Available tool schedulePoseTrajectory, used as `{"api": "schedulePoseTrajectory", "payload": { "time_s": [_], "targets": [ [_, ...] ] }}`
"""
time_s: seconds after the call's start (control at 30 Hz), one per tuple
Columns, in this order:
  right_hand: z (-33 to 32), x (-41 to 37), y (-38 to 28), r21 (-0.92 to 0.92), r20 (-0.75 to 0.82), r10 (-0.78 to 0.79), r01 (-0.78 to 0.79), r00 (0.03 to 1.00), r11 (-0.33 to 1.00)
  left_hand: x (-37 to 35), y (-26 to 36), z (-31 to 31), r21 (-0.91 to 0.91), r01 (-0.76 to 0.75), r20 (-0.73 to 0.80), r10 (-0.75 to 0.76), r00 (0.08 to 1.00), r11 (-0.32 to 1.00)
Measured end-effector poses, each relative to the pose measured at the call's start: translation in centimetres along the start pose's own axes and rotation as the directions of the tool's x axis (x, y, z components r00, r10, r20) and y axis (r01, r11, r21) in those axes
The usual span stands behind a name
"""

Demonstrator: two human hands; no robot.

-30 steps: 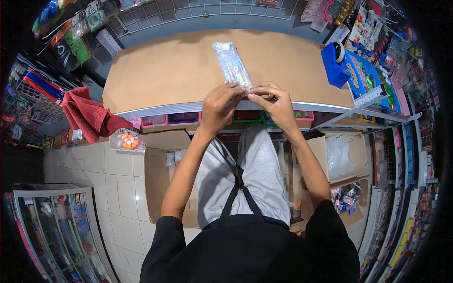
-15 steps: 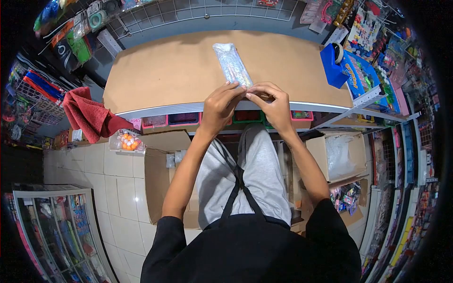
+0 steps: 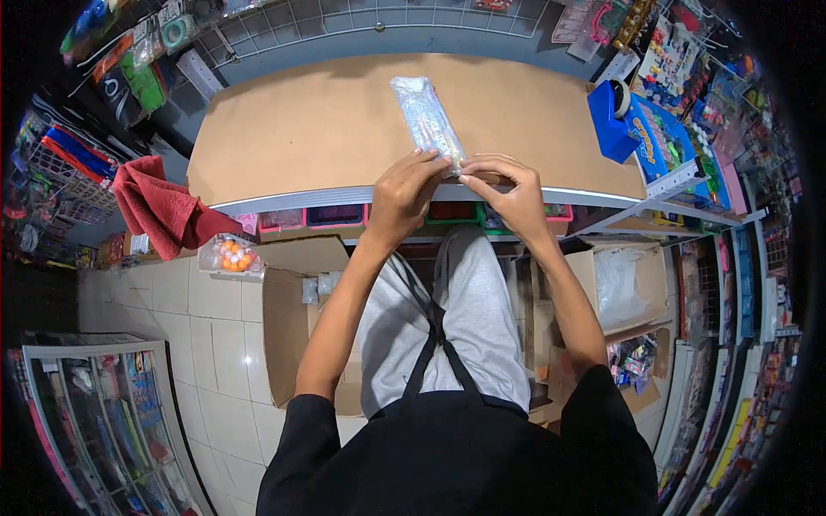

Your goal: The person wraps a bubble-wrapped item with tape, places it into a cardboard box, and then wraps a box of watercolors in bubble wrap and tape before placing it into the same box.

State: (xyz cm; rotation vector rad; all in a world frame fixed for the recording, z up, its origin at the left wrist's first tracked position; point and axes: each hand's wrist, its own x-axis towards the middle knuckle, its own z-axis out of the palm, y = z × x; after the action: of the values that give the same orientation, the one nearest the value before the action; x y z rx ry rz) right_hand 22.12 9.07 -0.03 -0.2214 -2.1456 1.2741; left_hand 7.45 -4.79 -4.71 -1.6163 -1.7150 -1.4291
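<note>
A long clear plastic packet (image 3: 425, 112) with pale, shiny contents lies on the brown tabletop (image 3: 301, 129), its near end close to the front edge. What is inside cannot be made out. My left hand (image 3: 403, 191) pinches the near end from the left, fingers pressed together. From the right, my right hand (image 3: 513, 191) has thumb and forefinger closed on the packet's near right corner. The fingertips of both hands are a small gap apart.
A blue tape dispenser (image 3: 613, 125) stands at the table's right end beside a blue printed box (image 3: 658, 138). A red cloth (image 3: 159, 206) hangs at the left. Cardboard boxes (image 3: 292, 335) sit by my legs. Hanging goods and wire racks (image 3: 344, 26) surround the table.
My right hand has shifted slightly right, away from my left hand, along the packet's near end. My left hand has stayed almost in place.
</note>
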Motion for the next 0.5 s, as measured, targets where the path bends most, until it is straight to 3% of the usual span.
{"api": "schedulePoseTrajectory", "payload": {
  "time_s": [0.1, 0.3, 0.5],
  "targets": [
    [0.0, 0.1, 0.2, -0.019, 0.011, 0.001, -0.001, 1.0, 1.0, 0.0, 0.0, 0.1, 0.002, 0.006, -0.002, -0.006, 1.0, 1.0],
    [-0.1, 0.3, 0.2, -0.336, 0.055, -0.217, 0.222, 0.975, 0.915, 0.2, 0.5, -0.2, -0.022, 0.032, 0.015, -0.032, 0.999, 0.999],
    [0.4, 0.3, -1.0, -0.576, 0.048, -0.283, 0.258, 0.958, 0.776, 0.1, 0.4, 0.0, -0.018, 0.029, 0.004, -0.029, 1.0, 0.999]
  ]
}}
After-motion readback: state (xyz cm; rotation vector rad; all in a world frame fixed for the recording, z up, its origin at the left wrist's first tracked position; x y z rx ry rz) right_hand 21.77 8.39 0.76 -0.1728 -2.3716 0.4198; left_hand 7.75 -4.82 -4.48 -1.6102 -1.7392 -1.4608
